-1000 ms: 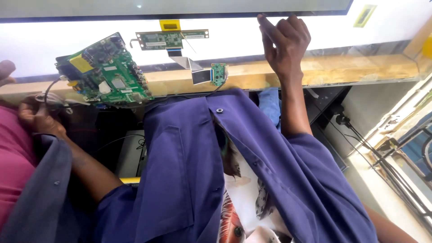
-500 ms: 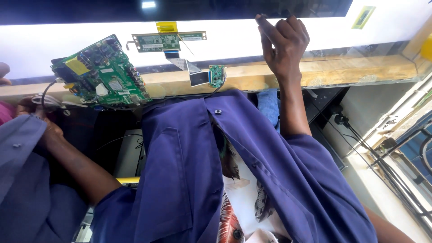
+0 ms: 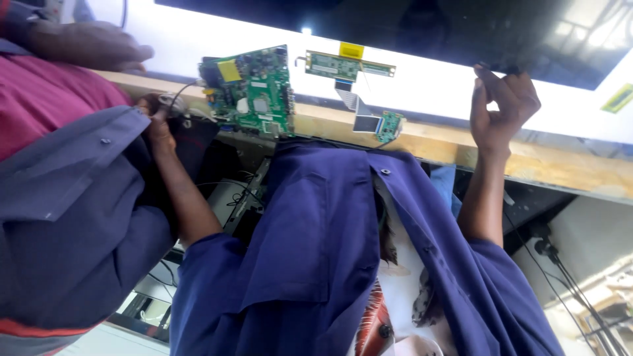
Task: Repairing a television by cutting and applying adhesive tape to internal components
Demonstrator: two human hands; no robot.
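a large flat screen panel (image 3: 422,29) lies across the top of the view, its dark face glossy and its lower margin glowing white. a small yellow rectangular label (image 3: 351,50) sits on that white margin, just above a narrow green strip board (image 3: 346,66). another yellow label (image 3: 229,70) is stuck on the bigger green circuit board (image 3: 254,92) to the left. a yellow-green striped sticker (image 3: 618,99) sits tilted near the right edge.

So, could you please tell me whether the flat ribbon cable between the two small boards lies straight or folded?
Folded: the ribbon cable runs down from the narrow green board, kinks midway, then reaches the small board.
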